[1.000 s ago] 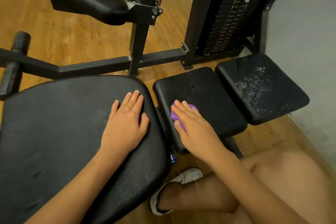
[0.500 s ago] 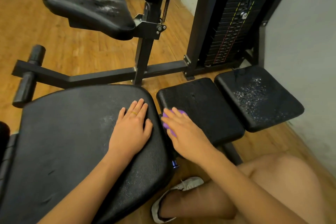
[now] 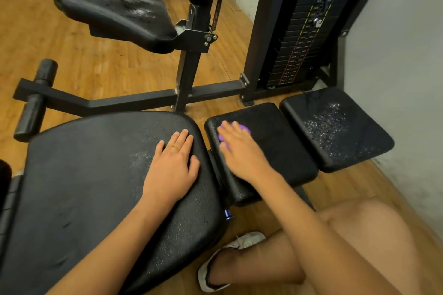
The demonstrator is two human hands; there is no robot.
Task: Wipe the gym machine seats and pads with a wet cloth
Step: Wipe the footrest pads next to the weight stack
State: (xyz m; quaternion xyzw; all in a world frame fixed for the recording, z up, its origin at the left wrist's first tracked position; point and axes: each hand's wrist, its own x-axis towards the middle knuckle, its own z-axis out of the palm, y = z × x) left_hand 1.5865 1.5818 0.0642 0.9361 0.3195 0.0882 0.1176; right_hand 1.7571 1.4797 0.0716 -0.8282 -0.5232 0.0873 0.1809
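My right hand (image 3: pixel 242 151) lies flat with straight fingers on a purple cloth (image 3: pixel 244 129), pressing it onto the near left part of the middle black pad (image 3: pixel 282 148). Most of the cloth is hidden under the hand. My left hand (image 3: pixel 171 165) rests flat on the right side of the large black seat (image 3: pixel 79 187), with a gold ring on one finger. To the right of the middle pad sits a third black pad (image 3: pixel 335 127) with cracked, flaking vinyl. Another worn seat (image 3: pixel 119 14) stands higher at the back left.
A black steel frame (image 3: pixel 134 103) with a foam roller (image 3: pixel 36 100) runs across the wooden floor behind the seats. The weight stack (image 3: pixel 304 31) stands at the back right beside a grey wall (image 3: pixel 407 79). My bent leg and white shoe (image 3: pixel 230 258) lie below the pads.
My right hand slid the cloth leftward to the pad's near edge, then forward and slightly right along it. The left hand stayed put. The view tilted up, showing more of the rear seat.
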